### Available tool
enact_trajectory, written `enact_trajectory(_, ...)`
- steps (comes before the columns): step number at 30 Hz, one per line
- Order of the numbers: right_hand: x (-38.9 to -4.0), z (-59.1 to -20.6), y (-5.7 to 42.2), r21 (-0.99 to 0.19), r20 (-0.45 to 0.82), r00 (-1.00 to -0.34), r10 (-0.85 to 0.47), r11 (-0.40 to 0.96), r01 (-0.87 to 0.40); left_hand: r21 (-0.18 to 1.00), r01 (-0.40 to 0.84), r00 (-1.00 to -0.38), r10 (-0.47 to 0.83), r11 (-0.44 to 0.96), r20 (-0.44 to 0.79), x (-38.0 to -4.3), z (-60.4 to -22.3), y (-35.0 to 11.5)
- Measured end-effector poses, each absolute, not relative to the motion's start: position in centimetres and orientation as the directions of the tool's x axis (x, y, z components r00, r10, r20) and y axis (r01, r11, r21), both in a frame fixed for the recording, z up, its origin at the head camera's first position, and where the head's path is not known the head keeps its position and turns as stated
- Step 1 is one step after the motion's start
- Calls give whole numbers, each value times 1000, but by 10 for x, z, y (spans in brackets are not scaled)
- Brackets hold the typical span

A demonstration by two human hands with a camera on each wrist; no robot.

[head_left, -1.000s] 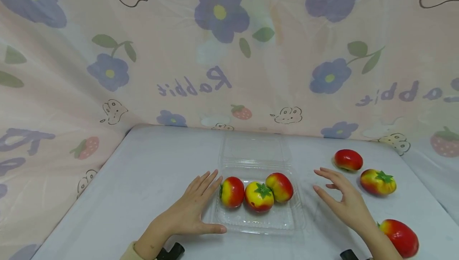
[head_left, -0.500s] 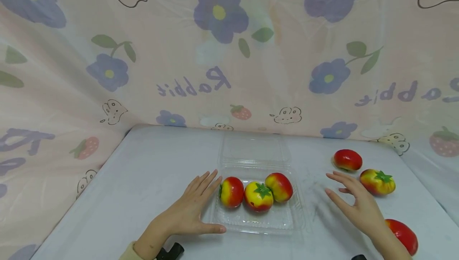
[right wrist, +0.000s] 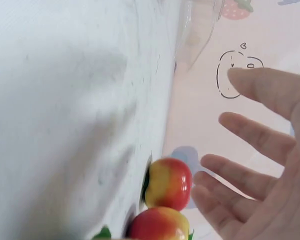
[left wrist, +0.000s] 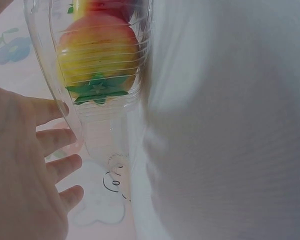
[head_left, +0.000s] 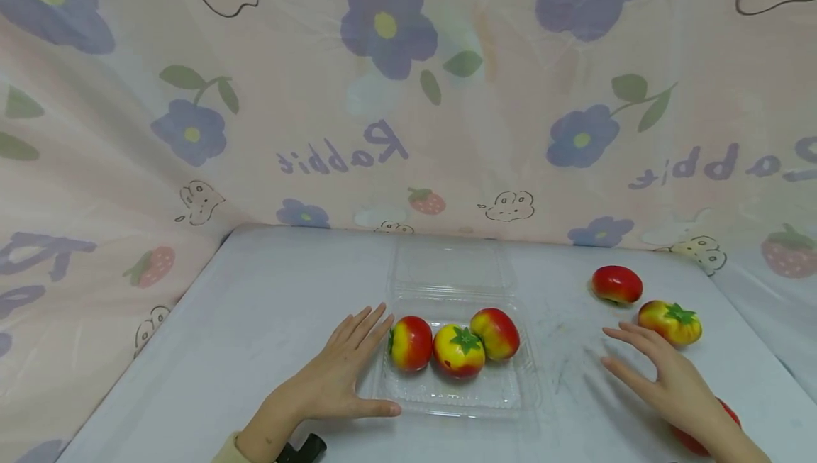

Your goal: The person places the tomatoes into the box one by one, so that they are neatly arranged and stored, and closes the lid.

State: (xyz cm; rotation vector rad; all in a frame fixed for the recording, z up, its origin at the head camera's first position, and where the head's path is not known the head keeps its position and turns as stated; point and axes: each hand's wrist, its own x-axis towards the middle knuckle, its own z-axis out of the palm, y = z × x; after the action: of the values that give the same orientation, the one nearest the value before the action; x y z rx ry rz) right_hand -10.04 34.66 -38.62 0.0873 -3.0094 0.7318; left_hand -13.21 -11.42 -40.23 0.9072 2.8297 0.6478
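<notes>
A clear plastic clamshell box point(head_left: 453, 403) lies with its lid folded back, and three red-and-yellow toy tomatoes sit in a row inside. My left hand point(head_left: 341, 371) rests with spread fingers along the box's left side; in the left wrist view its fingertips are right at the wall, beside a tomato point(left wrist: 97, 60) with a green star-shaped calyx. My right hand point(head_left: 670, 381) hovers over the table with relaxed fingers and holds nothing. It partly hides a red tomato point(head_left: 692, 442) below it. Just beyond its fingers lies a yellow-red tomato point(head_left: 670, 322).
Another red tomato point(head_left: 617, 284) lies farther back on the right. The open lid point(head_left: 452, 264) reaches toward the flower-printed curtain point(head_left: 383, 130), which closes off the table's back. White cloth point(head_left: 274, 271) covers the table.
My right hand has moved right and toward me, away from the box, and now covers more of the near red tomato. My left hand has stayed at the box.
</notes>
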Motion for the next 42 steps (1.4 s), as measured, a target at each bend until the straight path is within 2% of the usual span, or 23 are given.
enact_trajectory(15, -88, -391, 385, -281, -107, -993, -51, 960, -19, 438, 525, -819, 573, 730, 26, -131, -403, -115)
enact_trajectory(19, -88, -394, 393, -268, -202, -979, -32, 963, 24, 433, 528, -818, 575, 731, 27, -131, -402, -116)
enact_trajectory(29, -83, -394, 401, -286, -352, -936, -13, 953, 95, 436, 531, -815, 578, 727, 30, -131, -402, -116)
enact_trajectory(42, -77, -395, 409, -256, -471, -878, 91, 938, 234, 434, 540, -811, 583, 721, 41, -133, -402, -115)
